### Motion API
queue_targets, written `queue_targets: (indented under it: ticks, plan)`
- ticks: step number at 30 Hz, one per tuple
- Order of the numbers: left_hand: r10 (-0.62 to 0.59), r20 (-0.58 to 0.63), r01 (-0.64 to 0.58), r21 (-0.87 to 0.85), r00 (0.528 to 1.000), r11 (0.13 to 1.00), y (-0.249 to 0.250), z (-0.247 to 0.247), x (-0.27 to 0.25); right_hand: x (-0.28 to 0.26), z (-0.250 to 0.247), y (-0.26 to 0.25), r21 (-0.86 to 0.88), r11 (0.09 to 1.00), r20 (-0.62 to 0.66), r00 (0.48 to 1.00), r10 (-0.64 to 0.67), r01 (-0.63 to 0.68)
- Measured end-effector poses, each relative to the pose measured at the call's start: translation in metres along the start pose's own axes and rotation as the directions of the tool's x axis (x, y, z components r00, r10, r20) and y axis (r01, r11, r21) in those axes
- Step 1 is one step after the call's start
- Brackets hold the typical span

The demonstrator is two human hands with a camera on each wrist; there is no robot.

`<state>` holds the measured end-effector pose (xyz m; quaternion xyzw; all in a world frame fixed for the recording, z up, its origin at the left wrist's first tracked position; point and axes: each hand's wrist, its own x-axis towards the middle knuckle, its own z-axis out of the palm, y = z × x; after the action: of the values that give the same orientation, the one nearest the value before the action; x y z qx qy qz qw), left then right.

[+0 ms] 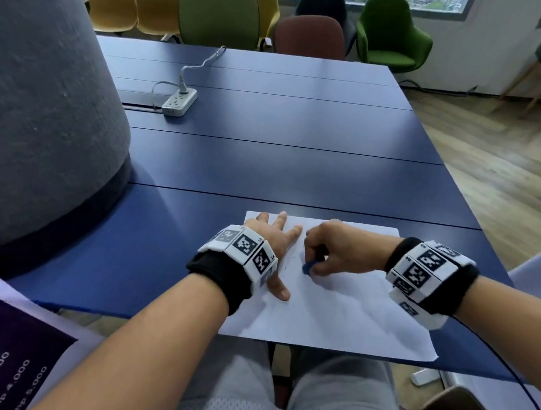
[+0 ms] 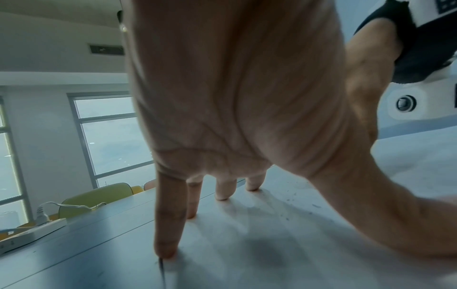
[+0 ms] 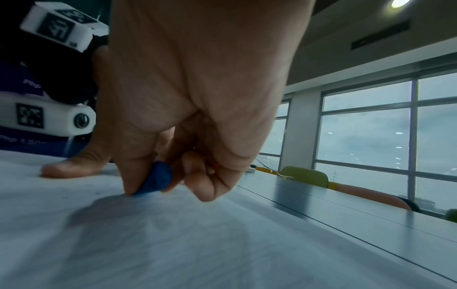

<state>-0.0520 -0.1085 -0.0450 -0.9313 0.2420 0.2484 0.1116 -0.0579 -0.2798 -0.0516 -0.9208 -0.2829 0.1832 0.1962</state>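
Head view: a white sheet of paper (image 1: 334,318) lies on the blue table (image 1: 289,142) at its near edge. The sheet's long axis runs from that edge toward the far side, skewed a little left. The left hand (image 1: 275,247) lies flat on the sheet's left part with its fingers straight and spread, gripping nothing. The right hand (image 1: 337,248) is curled and pinches a small blue eraser (image 1: 306,267) near the middle of the sheet, just beside the left hand. The eraser's free end pokes toward the left hand. A white power strip (image 1: 180,102) sits well apart, toward the table's far left.

Left wrist view: the left hand (image 2: 235,97) is arched over the paper (image 2: 272,244) and its straight fingers (image 2: 168,224) press down on their tips. The outermost fingertip is at the sheet's left edge. Dark specks lie on the paper.

Right wrist view: thumb and fingertips of the right hand (image 3: 197,78) close on the eraser (image 3: 158,179). It stands steeply, its long axis leaning up into the hand. Its lower end touches the paper (image 3: 173,244) and its rounded end is on top. The left hand's thumb (image 3: 74,166) lies flat on the sheet behind it
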Motion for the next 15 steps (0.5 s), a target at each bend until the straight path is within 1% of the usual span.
queue_targets:
  ticks: [1, 2, 3, 4, 5, 6, 7, 9, 10, 11, 14, 15]
  plan:
    - [0.0, 0.0, 0.0, 0.003, 1.0, 1.0, 0.0, 0.0, 0.0, -0.002, 0.001, 0.0, 0.006, 1.0, 0.001, 1.0, 0.006, -0.006]
    - [-0.002, 0.001, 0.002, 0.005, 1.0, 1.0, 0.0, 0.0, 0.001, -0.006, 0.002, -0.002, 0.006, 1.0, 0.051, 0.999, 0.004, -0.005]
    - [-0.003, 0.002, 0.003, 0.005, 1.0, 1.0, 0.0, 0.001, 0.002, -0.011, 0.003, -0.005, 0.005, 1.0, 0.14, 0.99, 0.001, -0.002]
    - [-0.006, 0.005, 0.006, 0.004, 1.0, 1.0, -0.001, 0.001, 0.002, -0.015, 0.004, -0.009, 0.001, 1.0, 0.242, 0.97, 0.001, -0.001]
    - [-0.008, 0.006, 0.008, 0.003, 1.0, 1.0, -0.001, 0.001, 0.002, -0.018, 0.004, -0.012, -0.004, 1.0, 0.315, 0.949, 0.0, 0.001]
    - [-0.008, 0.008, 0.008, 0.003, 1.0, 1.0, -0.001, 0.001, 0.002, -0.016, 0.002, -0.013, -0.006, 1.0, 0.332, 0.943, 0.002, 0.001]
    - [-0.005, 0.01, 0.005, 0.004, 1.0, 1.0, -0.001, 0.001, 0.003, -0.014, 0.0, -0.012, -0.004, 1.0, 0.295, 0.956, 0.008, -0.007]
    - [-0.004, 0.009, 0.004, 0.006, 1.0, 1.0, 0.0, 0.001, 0.003, -0.008, -0.002, -0.007, 0.0, 1.0, 0.156, 0.987, 0.026, -0.026]
    - [-0.005, 0.008, 0.005, 0.007, 1.0, 1.0, 0.0, 0.001, 0.003, -0.007, -0.001, -0.006, 0.008, 1.0, 0.122, 0.992, 0.029, -0.03]
    - [-0.007, 0.006, 0.007, 0.006, 1.0, 1.0, 0.0, 0.002, 0.003, -0.009, 0.001, -0.006, 0.016, 1.0, 0.134, 0.991, 0.021, -0.023]
    - [-0.013, 0.012, 0.013, 0.0, 1.0, 1.0, -0.001, 0.002, 0.004, -0.016, 0.007, -0.015, 0.011, 1.0, 0.301, 0.953, -0.013, 0.01]
    - [-0.014, 0.014, 0.014, -0.002, 1.0, 1.0, -0.001, 0.002, 0.004, -0.014, 0.006, -0.017, -0.005, 1.0, 0.302, 0.953, -0.01, 0.012]
